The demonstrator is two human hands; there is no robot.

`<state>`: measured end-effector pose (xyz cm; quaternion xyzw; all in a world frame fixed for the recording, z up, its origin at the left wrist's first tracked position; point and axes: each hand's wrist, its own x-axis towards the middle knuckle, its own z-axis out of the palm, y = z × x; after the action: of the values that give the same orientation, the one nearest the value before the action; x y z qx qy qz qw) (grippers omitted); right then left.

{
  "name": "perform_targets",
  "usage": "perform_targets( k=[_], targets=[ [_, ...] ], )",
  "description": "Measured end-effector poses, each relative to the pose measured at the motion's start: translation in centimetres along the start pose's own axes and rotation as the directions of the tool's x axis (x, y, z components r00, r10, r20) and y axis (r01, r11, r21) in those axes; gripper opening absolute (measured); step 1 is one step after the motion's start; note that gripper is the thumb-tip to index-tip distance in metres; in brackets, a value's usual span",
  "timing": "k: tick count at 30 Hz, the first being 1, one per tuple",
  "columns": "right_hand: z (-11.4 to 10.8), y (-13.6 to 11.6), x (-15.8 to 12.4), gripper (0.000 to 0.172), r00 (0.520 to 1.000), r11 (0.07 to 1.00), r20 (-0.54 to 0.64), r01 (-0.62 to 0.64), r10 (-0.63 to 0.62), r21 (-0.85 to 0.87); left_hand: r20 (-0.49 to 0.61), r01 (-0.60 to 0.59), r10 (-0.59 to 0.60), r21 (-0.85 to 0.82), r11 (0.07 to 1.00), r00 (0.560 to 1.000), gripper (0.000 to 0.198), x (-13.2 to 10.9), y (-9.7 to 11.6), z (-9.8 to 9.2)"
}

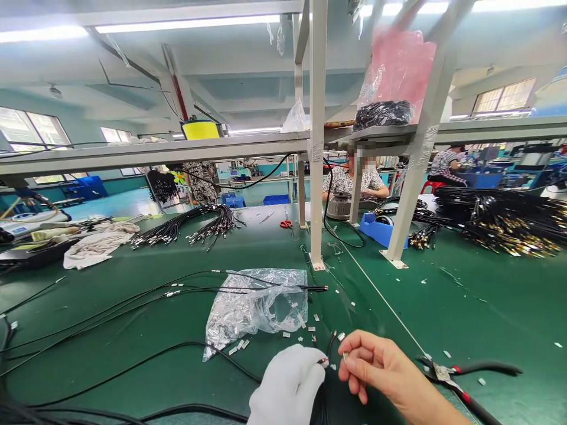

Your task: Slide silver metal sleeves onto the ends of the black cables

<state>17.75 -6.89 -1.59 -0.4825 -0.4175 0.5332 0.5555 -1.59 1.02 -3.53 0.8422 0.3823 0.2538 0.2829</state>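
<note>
My left hand [287, 383], in a white glove, is closed with a cable end [325, 361] poking out between thumb and finger. Bits of red and white wire show at that tip. Just to its right my bare right hand [376, 367] pinches a small metal piece [345, 357], apart from the cable end. Another black cable [332, 341] stands up between the hands. Beyond the glove lies a clear plastic bag [279, 307] of small shiny parts, with loose metal pieces [239, 346] around it. Cutting pliers [443, 373] lie right of my bare hand.
Long black cables [133, 301] cross the green table [381, 313] from the left, some over the bag. Shelf posts [317, 224] rise from the table. Beyond are red-handled scissors [286, 224], a blue tape dispenser [376, 230], cable bundles [500, 224] and a seated person [341, 183].
</note>
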Motion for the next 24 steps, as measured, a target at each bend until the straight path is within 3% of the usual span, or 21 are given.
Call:
perform_targets(
  k=[6, 10, 17, 24],
  targets=[
    [0.7, -0.5, -0.2, 0.041, 0.998, 0.996, -0.067, 0.003, 0.003, 0.085, -0.072, -0.001, -0.001, -0.027, 1.000, 0.997, 0.025, -0.1, 0.5, -0.1],
    [1.1, -0.3, -0.2, 0.041, 0.987, 0.981, -0.162, 0.012, 0.019, 0.193, -0.043, -0.029, 0.026, -0.061, 0.998, 0.999, 0.027, -0.2, 0.9, -0.1],
    [1.4, 0.3, -0.2, 0.035, 0.995, 0.966, -0.051, -0.072, 0.087, 0.250, -0.085, -0.044, 0.039, -0.068, 0.997, 0.996, 0.026, -0.5, 0.5, 0.3],
    [1.5, 0.2, -0.3, 0.034, 0.994, 0.958, -0.031, -0.088, 0.101, 0.271, -0.086, -0.081, 0.077, -0.036, 0.996, 0.993, 0.025, -0.7, 0.5, 0.2]
  ],
)
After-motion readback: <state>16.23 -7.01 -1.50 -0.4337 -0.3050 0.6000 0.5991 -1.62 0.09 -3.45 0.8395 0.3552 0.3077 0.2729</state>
